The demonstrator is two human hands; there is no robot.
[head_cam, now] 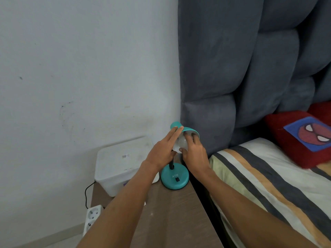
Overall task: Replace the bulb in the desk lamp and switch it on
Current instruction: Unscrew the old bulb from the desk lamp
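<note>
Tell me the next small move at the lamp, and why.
Probably twist the bulb with the right hand, whose fingers already wrap it inside the shade, while the left hand steadies the shade. Loosening or tightening cannot be told.

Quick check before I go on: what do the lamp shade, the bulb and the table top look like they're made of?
Lamp shade: smooth teal, thin-walled, likely painted metal, possibly plastic. Bulb: frosted white, matte; glass or plastic, can't tell. Table: brown wood-grain, flat sheen, probably laminate rather than solid wood.
</note>
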